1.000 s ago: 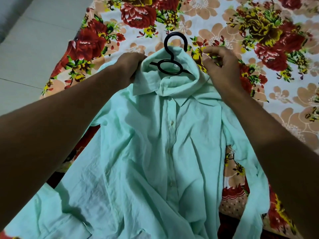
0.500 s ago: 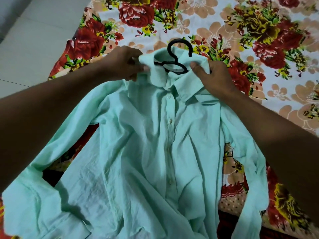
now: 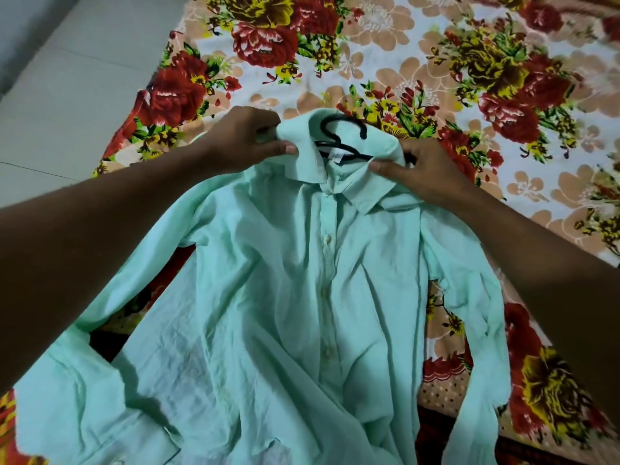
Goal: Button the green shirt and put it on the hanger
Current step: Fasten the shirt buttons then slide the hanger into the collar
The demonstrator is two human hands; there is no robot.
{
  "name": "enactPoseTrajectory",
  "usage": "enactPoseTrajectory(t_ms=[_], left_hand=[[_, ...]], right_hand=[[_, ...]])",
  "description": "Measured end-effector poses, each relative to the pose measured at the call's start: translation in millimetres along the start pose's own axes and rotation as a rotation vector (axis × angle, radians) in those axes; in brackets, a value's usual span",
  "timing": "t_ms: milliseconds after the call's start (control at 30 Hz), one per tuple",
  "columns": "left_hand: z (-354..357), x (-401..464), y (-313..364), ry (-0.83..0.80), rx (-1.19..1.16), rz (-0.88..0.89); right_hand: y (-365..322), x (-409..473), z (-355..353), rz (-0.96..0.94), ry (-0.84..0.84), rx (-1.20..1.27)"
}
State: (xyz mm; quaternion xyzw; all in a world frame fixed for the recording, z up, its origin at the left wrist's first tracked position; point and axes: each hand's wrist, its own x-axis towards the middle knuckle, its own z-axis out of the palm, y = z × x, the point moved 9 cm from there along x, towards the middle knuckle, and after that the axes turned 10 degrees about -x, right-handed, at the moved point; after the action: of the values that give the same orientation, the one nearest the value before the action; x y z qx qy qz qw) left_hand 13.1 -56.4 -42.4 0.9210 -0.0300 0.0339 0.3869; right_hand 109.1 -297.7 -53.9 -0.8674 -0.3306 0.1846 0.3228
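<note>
**Both hands on the collar, hanger inside the shirt**

My left hand [image 3: 246, 139] is curled on the left side of the collar [image 3: 310, 156], thumb and fingers pinching the cloth. My right hand [image 3: 424, 169] grips the right side of the collar, thumb on top, fingers tucked under. The black hanger [image 3: 342, 137] sits inside the neck opening, its hook poking out above the collar. The green shirt [image 3: 302, 297] lies front-up on the flowered bedsheet [image 3: 436, 62], its front closed along the button line, sleeves spread to both sides. Grey floor [image 3: 67, 95] runs along the sheet's left edge.
</note>
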Motion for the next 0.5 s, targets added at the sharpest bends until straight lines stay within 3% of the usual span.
enactPoseTrajectory(t_ms=[333,500], left_hand=[[-124.0,26.9,108.5,0.122,-0.132,0.06],[-213.2,41.5,187.5,0.185,-0.143,0.114]], right_hand=[[-90.8,-0.8,-145.8,0.013,0.273,-0.142],[-186.9,-11.7,-212.3,-0.057,0.148,-0.11]])
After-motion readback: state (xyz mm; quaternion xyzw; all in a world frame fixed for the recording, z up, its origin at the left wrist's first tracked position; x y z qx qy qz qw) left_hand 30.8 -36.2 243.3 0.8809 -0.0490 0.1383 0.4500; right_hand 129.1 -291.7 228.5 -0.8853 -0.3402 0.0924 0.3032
